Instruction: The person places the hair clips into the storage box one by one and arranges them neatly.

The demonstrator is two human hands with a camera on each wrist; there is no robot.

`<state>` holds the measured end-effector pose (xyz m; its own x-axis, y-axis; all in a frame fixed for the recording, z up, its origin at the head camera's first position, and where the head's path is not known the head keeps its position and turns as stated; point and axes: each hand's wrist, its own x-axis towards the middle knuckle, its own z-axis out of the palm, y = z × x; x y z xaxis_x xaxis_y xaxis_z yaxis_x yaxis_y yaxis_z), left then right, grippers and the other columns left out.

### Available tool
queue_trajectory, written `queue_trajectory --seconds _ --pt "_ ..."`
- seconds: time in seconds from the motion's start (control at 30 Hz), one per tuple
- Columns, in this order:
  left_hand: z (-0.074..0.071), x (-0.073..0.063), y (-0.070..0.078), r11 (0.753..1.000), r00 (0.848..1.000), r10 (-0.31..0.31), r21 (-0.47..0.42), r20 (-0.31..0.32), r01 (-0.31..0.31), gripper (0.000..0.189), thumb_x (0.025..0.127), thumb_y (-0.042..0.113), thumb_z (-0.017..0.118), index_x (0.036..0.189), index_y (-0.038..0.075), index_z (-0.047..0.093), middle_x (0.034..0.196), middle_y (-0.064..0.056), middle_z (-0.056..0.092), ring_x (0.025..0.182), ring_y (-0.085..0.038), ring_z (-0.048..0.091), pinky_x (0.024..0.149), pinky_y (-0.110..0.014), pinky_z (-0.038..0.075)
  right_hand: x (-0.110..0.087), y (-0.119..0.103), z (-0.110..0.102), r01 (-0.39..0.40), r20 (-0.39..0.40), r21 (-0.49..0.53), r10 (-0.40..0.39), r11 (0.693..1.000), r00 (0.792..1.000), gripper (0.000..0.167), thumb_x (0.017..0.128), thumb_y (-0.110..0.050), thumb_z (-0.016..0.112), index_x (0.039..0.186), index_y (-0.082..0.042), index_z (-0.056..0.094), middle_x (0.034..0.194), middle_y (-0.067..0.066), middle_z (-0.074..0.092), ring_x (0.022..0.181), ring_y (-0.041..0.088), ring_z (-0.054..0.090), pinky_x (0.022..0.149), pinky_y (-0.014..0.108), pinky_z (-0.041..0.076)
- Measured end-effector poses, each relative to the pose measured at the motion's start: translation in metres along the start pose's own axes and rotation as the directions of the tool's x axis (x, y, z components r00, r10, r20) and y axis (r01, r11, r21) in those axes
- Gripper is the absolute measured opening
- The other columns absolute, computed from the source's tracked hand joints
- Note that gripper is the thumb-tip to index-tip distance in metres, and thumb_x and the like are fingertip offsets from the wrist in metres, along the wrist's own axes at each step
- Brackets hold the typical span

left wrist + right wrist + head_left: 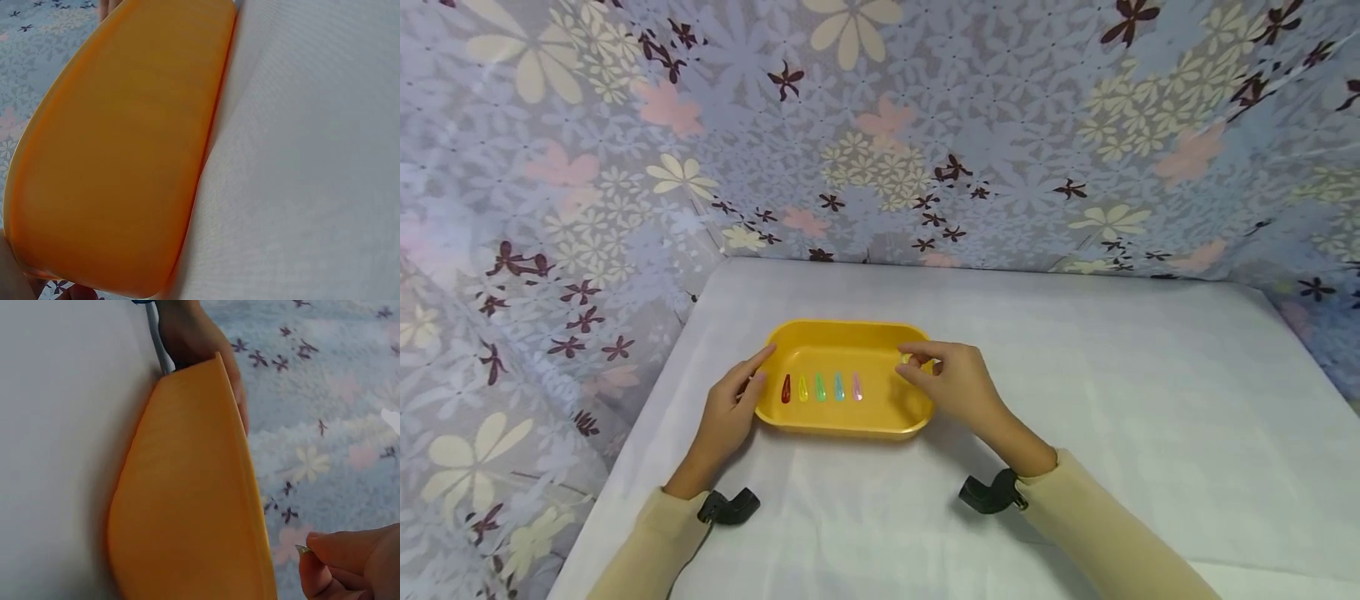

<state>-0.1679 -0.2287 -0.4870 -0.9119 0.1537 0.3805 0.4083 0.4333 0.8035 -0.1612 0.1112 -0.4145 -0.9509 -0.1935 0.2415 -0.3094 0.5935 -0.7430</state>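
On the white-covered table, a yellow tray [842,431] holds several small snap hair clips in a row: red [786,389], yellow [802,388], green [820,387], blue [839,387] and pink [857,387]. My left hand [727,408] rests against the tray's left end, its extended fingers and thumb touching the rim. Over the right end of the tray, my right hand [957,382] pinches a small pale yellowish hair clip [303,549] between thumb and finger. That clip is mostly hidden by the fingertips. Both wrist views show the tray's outer wall.
White cloth [1112,417] covers the table and stretches away to the right of the tray. Floral fabric [880,125] hangs behind the table and along its left side. A black wrist mount [992,492] is on each forearm.
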Motion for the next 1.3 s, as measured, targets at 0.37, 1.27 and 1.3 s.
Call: queue_trajectory --seconds 0.37,1.27,1.3 --pt "-0.002 -0.001 -0.001 1.000 1.000 0.004 0.003 0.003 -0.004 0.041 0.109 0.015 0.050 0.149 0.017 0.056 0.141 -0.012 0.059 0.117 -0.025 0.060 0.089 -0.013 0.046 0.030 -0.013 0.037 0.024 0.196 -0.059 -0.012 0.998 0.981 0.026 0.092 -0.015 0.078 0.113 0.000 0.077 0.076 -0.006 0.067 0.057 0.010 0.044 0.054 0.024 0.034" --pt "-0.003 0.000 -0.001 1.000 1.000 -0.002 -0.003 0.009 0.002 0.041 0.109 0.015 0.049 0.150 0.015 0.055 0.146 -0.011 0.055 0.130 -0.027 0.055 0.097 -0.014 0.043 0.038 -0.015 0.061 0.036 0.300 -0.387 0.089 0.921 0.950 0.013 0.091 -0.008 0.076 0.102 -0.006 0.081 0.102 0.005 0.076 0.077 0.014 0.062 0.073 0.030 0.056" --pt "-0.003 0.000 -0.002 1.000 1.000 -0.005 -0.001 0.010 0.005 0.041 0.109 0.015 0.049 0.150 0.015 0.055 0.146 -0.010 0.055 0.130 -0.027 0.054 0.098 -0.014 0.043 0.038 -0.015 0.060 0.037 0.301 -0.387 0.088 0.921 0.950 0.012 0.090 -0.009 0.077 0.102 -0.006 0.081 0.103 0.005 0.076 0.079 0.014 0.063 0.074 0.030 0.056"
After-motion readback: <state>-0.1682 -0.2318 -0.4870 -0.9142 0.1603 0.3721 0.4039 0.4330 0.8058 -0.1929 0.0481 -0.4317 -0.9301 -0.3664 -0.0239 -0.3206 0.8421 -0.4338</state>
